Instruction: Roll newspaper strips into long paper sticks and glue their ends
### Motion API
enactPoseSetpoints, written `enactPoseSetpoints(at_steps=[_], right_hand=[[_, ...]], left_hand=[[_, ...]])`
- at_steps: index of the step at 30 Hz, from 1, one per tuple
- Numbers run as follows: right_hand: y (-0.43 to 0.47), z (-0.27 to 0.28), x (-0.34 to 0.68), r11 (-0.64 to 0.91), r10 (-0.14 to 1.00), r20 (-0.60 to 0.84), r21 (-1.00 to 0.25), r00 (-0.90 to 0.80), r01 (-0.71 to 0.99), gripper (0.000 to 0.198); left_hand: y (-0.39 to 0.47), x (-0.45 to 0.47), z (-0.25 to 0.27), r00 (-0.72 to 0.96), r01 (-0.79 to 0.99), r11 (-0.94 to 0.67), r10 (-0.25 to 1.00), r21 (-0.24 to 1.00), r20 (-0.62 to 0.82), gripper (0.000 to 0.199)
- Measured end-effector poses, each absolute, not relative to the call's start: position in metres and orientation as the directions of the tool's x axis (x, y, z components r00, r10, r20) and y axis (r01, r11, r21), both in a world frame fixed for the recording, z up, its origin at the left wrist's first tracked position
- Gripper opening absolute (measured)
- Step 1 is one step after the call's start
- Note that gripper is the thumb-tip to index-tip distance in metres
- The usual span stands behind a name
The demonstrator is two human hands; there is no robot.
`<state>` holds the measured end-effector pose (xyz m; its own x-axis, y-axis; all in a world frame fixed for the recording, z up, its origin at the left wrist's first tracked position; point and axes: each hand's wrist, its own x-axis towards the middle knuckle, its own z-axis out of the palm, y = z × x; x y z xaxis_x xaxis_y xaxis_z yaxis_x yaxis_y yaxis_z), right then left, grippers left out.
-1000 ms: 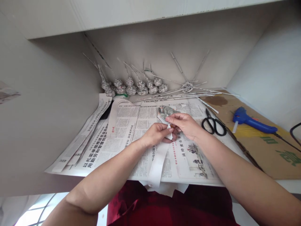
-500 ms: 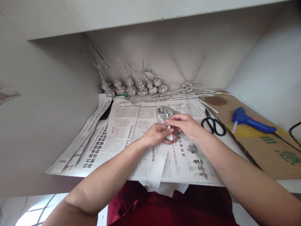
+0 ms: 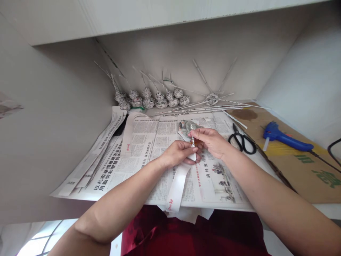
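A long white paper strip (image 3: 177, 188) runs down from my hands toward the table's front edge, with red handwriting near its lower end. Its upper part is rolled into a thin printed paper tube (image 3: 193, 137) that points up and away from me. My left hand (image 3: 179, 153) pinches the strip where it goes into the roll. The fingers of my right hand (image 3: 206, 140) are closed on the tube's upper part. Beneath both hands lies spread newspaper (image 3: 149, 170). A grey-green crumpled thing (image 3: 188, 125) rests just beyond my fingers; I cannot make out its kind.
Black scissors (image 3: 242, 141) and a blue glue gun (image 3: 286, 138) lie at the right, the gun on cardboard (image 3: 301, 170). Woven paper gourds (image 3: 161, 100) line the back wall beside paper sticks (image 3: 202, 108). Cut newspaper strips (image 3: 98, 145) are stacked left. A shelf (image 3: 160, 16) overhangs above.
More of the rolled tube shows above my left fingers. My right hand has shifted slightly. The strip has turned and pulled upward, bringing its red writing into view.
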<state>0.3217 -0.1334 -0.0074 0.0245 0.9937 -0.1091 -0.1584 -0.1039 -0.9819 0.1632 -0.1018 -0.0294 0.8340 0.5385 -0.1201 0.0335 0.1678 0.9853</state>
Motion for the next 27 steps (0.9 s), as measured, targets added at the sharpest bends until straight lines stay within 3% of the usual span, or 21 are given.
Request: enactPoseSetpoints(at_steps=[5,12,17,22,25,27], right_hand=[[-0.13,-0.009,0.3238,0.01,0.99,-0.022,-0.974,0.14,-0.227,0.024],[-0.1308,-0.0066,0.3233,-0.017,0.996,-0.032,-0.984,0.088,-0.175,0.029],[-0.1309,-0.0053,0.3229,0.025,0.976,-0.009,-0.987,0.218,-0.156,0.03],[-0.1318,-0.005,0.3228,-0.033,0.996,-0.038,-0.997,0.08,-0.071,0.031],[-0.1323,-0.0051,0.3218,0.024,0.977,0.003,-0.995,0.212,-0.095,0.028],[-0.133,-0.0042,0.3224,0.021,0.978,-0.002,-0.994,0.21,-0.108,0.029]], left_hand=[[-0.1035,0.1633,-0.0265,0.834,0.062,0.202,0.527,0.977,-0.162,0.038],[-0.1042,0.1631,-0.0237,0.832,0.066,0.201,0.53,0.977,-0.165,0.038],[-0.105,0.1627,-0.0209,0.83,0.071,0.203,0.531,0.976,-0.171,0.036],[-0.1042,0.1627,-0.0226,0.832,0.049,0.202,0.534,0.978,-0.152,0.037],[-0.1034,0.1629,-0.0245,0.829,0.049,0.2,0.539,0.979,-0.152,0.038],[-0.1029,0.1628,-0.0248,0.828,0.049,0.198,0.54,0.979,-0.151,0.037]])
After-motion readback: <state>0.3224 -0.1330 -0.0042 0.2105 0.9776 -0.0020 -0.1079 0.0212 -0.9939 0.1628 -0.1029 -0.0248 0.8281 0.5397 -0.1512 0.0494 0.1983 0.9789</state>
